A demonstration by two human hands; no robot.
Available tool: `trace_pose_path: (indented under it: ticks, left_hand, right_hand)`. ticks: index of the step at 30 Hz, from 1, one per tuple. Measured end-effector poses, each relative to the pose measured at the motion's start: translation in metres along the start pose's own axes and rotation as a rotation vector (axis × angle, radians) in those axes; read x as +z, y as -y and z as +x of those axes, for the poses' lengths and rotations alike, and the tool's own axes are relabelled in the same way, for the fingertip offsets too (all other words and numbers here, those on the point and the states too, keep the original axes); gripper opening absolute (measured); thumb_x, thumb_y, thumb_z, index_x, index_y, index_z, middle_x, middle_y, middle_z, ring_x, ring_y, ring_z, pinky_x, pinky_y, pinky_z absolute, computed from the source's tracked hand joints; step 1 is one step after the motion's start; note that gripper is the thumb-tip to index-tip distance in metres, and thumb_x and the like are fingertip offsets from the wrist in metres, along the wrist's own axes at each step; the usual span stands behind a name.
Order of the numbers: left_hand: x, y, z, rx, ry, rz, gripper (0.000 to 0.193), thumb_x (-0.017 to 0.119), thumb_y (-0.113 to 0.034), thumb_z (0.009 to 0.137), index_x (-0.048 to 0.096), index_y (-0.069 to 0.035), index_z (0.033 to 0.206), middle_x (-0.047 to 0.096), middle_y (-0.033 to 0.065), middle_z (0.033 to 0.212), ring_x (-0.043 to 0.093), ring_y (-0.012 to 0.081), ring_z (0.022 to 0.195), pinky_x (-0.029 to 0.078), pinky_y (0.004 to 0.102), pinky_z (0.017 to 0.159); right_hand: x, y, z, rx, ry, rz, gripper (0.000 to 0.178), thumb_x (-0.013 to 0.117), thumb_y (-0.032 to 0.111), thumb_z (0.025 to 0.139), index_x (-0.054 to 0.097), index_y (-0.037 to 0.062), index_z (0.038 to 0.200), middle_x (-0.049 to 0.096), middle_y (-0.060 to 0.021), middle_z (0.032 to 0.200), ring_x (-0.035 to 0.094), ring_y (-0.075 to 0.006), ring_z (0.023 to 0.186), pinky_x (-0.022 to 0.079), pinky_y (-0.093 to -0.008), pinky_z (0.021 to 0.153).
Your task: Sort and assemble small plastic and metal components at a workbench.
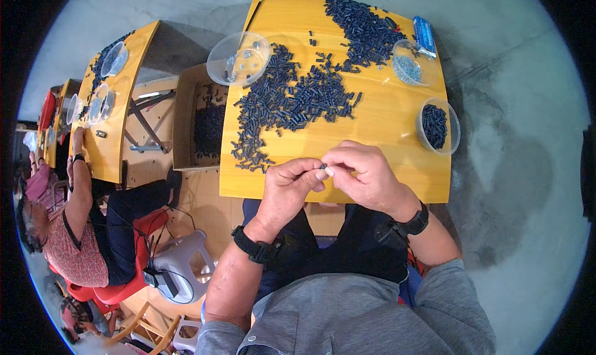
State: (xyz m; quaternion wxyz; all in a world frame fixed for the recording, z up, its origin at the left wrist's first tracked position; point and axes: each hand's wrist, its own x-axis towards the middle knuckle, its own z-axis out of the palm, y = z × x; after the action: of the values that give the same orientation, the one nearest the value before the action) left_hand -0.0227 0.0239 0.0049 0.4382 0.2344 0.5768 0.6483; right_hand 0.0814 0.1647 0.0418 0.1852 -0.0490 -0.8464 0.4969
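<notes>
Hands (288, 187) around black piece (323, 167), near table edge (425, 196) (open tabletop (382, 116) ahead)

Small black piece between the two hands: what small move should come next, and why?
Probably a slight press or turn by the right hand while the left hand steadies the small black piece: the fingers of both meet at it over the near part of the yellow table, though its finer detail is too small to judge.

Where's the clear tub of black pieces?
In the head view, the clear tub sits at the right edge of the yellow table, beyond the right hand.
</notes>
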Motion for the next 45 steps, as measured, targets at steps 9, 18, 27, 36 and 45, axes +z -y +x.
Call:
trace_pose_path:
  ticks: [9,18,27,36,45]
  left_hand:
    - [0.0,0.004,0.003,0.006,0.022,-0.007,0.009,0.061,-0.001,0.086,0.067,0.002,0.093,0.066,0.0029,0.079,0.06,0.0078,0.069,0.049,0.0215,0.065]
    - [0.001,0.019,0.006,-0.083,-0.019,-0.036,0.008,0.06,-0.001,0.087,0.065,0.003,0.092,0.065,0.0037,0.078,0.059,0.0091,0.068,0.049,0.0223,0.065]
    - [-0.012,0.062,0.014,-0.086,-0.132,0.055,0.011,0.062,-0.003,0.085,0.065,0.004,0.093,0.063,0.0025,0.074,0.057,0.0074,0.065,0.048,0.0215,0.063]
    - [-0.015,0.066,0.019,-0.055,-0.104,-0.011,0.009,0.06,-0.001,0.087,0.063,0.004,0.094,0.064,0.0043,0.077,0.059,0.0098,0.067,0.05,0.0236,0.064]
    - [-0.017,0.062,0.019,-0.11,-0.104,0.019,0.009,0.059,-0.001,0.087,0.062,0.004,0.094,0.064,0.0046,0.077,0.06,0.0102,0.068,0.051,0.0236,0.064]
  right_hand:
    - [-0.004,-0.004,0.0,-0.021,-0.009,0.029,0.01,0.057,-0.003,0.078,0.06,0.0021,0.086,0.057,-0.0118,0.071,0.057,-0.0265,0.063,0.045,-0.035,0.055]
    - [-0.022,-0.049,0.006,0.375,-0.14,-0.002,0.006,0.056,0.005,0.079,0.061,0.0012,0.081,0.061,-0.0156,0.07,0.06,-0.0318,0.063,0.048,-0.0365,0.059]
    - [-0.058,-0.146,0.032,0.572,-0.319,-0.483,0.025,0.06,0.023,0.08,0.063,-0.0009,0.075,0.063,-0.021,0.073,0.062,-0.0371,0.07,0.049,-0.0423,0.064]
    - [-0.057,-0.139,0.05,0.594,-0.186,-0.738,0.025,0.06,0.024,0.077,0.064,-0.0004,0.074,0.063,-0.0209,0.076,0.062,-0.0394,0.072,0.049,-0.0474,0.066]
    - [-0.086,-0.067,0.025,0.534,-0.448,-0.795,0.017,0.058,0.019,0.077,0.063,0.0026,0.074,0.063,-0.0205,0.075,0.062,-0.0375,0.072,0.05,-0.0433,0.063]
